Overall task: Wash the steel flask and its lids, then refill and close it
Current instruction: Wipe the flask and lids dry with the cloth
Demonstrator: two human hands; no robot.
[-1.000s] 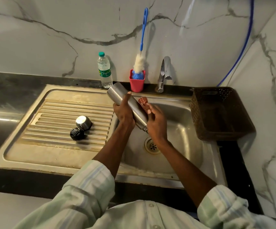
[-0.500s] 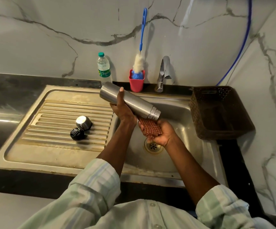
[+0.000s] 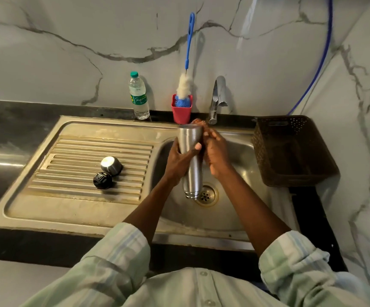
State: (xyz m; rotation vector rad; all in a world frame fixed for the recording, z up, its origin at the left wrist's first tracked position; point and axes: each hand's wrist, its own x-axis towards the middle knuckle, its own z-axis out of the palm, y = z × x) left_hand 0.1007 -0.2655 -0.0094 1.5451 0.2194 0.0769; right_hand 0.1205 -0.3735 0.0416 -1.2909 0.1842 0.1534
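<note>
On the drainboard at the left lie the steel cap [image 3: 111, 165] and black stopper [image 3: 102, 180]. Over the basin, the left hand [image 3: 180, 161] wraps the inverted steel flask [image 3: 190, 159], its long axis near vertical, mouth down. The right hand [image 3: 217, 155] presses its right side; whether its fingers are curled I cannot tell.

Pale green striped buttoned shirt [image 3: 179, 289]
</note>
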